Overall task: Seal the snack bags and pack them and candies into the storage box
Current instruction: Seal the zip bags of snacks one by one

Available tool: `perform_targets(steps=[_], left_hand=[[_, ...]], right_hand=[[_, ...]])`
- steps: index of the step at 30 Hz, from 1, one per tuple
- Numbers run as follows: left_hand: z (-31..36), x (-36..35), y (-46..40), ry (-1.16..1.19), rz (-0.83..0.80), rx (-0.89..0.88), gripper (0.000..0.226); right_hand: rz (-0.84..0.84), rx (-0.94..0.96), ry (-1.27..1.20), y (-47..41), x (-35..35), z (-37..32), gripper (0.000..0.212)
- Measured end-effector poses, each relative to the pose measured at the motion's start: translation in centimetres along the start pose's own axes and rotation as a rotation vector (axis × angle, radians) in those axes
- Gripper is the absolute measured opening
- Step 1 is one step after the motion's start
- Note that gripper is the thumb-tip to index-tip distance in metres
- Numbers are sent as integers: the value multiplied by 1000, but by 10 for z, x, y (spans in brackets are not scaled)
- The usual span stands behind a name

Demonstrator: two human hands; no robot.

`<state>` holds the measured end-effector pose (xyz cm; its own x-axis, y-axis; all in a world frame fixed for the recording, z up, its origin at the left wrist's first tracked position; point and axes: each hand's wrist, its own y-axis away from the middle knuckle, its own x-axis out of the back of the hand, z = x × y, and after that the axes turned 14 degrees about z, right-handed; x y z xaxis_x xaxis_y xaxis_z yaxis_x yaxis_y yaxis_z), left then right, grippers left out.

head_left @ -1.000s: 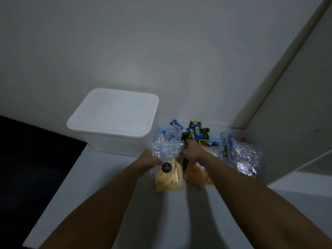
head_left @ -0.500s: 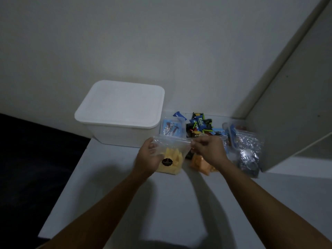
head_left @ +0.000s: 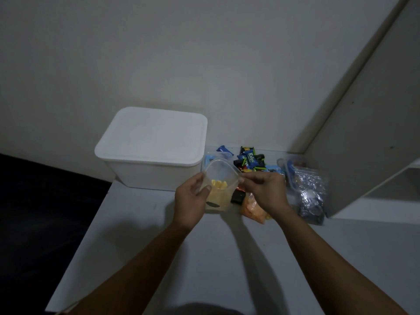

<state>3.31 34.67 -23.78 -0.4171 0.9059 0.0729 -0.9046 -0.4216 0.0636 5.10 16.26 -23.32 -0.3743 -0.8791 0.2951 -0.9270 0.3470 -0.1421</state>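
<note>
A lidded white box (head_left: 151,147) stands on the table (head_left: 181,258). Just right of it, the left hand (head_left: 191,201) and right hand (head_left: 263,192) pinch opposite sides of a gaping yellow-snack bag (head_left: 219,185), candies (head_left: 248,159) heaped behind it.

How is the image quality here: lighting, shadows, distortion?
Head view: dim, low contrast; both forearms cast soft shadows on the table; wide-angle bending slants the wall edge at right; the bag of yellow snacks and candies stay legible, the left side falls into black.
</note>
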Motion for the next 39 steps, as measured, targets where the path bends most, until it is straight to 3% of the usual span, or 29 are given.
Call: perform_targets(steps=[9,17,23,28,35,39], left_hand=[[9,2,-21,76,83,0,12],[28,-4,-41,73,44,-31,21],[38,-10,-48,40,43,-71,6],[40,-15,-46,21,73,-145,5],[53,-20,-53,20,-60,-174,7],[57,-28,-59,37,-48,-179,7]], right_hand=[[58,62,-42,-12,14,-19,15],[27,95,20,-26,21,-21,4],[44,109,52,-35,25,-25,2],[64,113,59,-38,24,-26,10],[59,102,34,-47,27,-32,21],[-13,98,23,-48,28,-36,5]])
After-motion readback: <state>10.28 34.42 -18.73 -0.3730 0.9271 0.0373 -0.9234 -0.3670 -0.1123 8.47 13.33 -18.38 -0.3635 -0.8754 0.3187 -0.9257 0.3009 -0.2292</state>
